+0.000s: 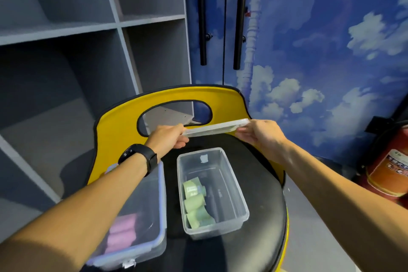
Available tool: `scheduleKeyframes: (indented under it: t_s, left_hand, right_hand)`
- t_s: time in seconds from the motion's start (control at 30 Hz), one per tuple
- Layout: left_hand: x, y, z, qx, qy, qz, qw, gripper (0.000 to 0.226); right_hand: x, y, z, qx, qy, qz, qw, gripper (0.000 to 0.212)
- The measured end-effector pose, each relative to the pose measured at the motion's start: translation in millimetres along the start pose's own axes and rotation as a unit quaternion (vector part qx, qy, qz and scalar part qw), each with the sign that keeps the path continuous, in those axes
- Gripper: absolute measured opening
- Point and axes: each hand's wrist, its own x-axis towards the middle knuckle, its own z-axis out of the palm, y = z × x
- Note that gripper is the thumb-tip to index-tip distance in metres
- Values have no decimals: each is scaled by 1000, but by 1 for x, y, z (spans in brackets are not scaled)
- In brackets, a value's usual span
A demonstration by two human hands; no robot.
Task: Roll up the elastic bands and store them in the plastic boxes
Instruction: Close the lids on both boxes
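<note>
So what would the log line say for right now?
step: lidding | both hands: left hand, right hand hold lid above open box | contents: green rolls | other box: closed, pink rolls

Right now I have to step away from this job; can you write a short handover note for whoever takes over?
Left hand and right hand each grip one end of the clear lid, held in the air above the far end of the open box.
Open box, on the black chair seat, holds the rolled green bands.
Box on the left is already lidded, with the rolled pink bands inside.
Done: no loose bands in view; all rolled and boxed.
Left: lower the lid onto the open box and press it shut.
</note>
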Motion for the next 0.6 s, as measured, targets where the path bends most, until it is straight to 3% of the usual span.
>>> scheduleKeyframes:
  t_s: [0.17, 0.3, 0.4, 0.6]
  left_hand:
    - [-30, -20, -7, 43, -11, -1, 999, 25]
    - [-53, -27, -6, 52, -33, -2, 998, 3]
    - [-62, -31, -5, 110, -27, -25, 993, 18]
    - [-72, -42, -1, 154, -60, -86, 983, 22]
  right_hand:
    - [-22, 12, -1, -34, -10, 49, 998, 6]
    - [-28, 29, -1, -182, 18, 5, 983, 11]
    - [-35, 37, 4, -214, 26, -9, 976, 1]
    - [-35, 60, 4, -308, 37, -10, 951, 8]
